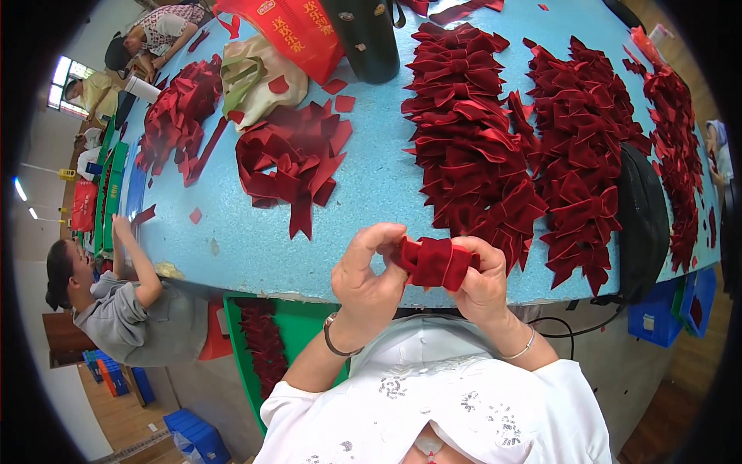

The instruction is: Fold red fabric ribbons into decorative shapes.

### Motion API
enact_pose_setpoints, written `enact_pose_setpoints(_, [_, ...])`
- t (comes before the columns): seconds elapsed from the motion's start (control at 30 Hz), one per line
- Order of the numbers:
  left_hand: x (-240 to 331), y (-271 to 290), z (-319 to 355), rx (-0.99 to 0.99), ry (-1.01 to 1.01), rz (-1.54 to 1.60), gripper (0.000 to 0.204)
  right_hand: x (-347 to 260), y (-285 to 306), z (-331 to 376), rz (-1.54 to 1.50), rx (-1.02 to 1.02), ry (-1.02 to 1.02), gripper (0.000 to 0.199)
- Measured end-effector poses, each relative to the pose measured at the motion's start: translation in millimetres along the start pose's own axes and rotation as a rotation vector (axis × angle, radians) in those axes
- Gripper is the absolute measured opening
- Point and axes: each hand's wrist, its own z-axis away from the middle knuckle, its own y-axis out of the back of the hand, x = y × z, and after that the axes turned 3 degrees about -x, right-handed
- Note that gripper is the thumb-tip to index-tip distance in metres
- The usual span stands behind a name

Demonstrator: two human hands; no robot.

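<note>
Both hands meet just above the near edge of the blue table (371, 185), pinching one red velvet bow (434, 261) between them. The left hand (369, 280) grips the bow's left end with thumb and fingertips closed on it; the right hand (483, 284) clamps the right end the same way.

The bow looks soft and light — plush cloth that will bend and crush easily, with a nap that should give the fingers good grip. Holding it at the two folded ends, as now, seems the safest way to keep its shape; the middle band would likely slip or bunch if squeezed.

It is deep red, folded into thick loops with a band across the centre, though the hands hide its ends — I cannot tell whether tails hang from it.

Beyond it lie rows of finished bows (471, 147) and a heap of ribbon strips (290, 162).
</note>
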Motion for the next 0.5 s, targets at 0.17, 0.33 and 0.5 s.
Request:
enact_pose_setpoints(0.17, [7.2,4.7,-11.1,-0.062,0.028,-0.136,0.019,-3.2,-1.7,-1.1,-0.052,0.000,0.015,0.016])
enact_pose_setpoints(0.33, [10.1,15.6,-20.5,-0.302,0.386,0.222,0.016,-12.9,6.6,-2.6,0.161,-0.049,0.090,0.016])
enact_pose_setpoints(0.5, [19.5,10.6,-19.9,-0.339,0.532,0.259,0.020,-18.7,6.0,-2.1,0.522,-0.127,0.203,0.015])
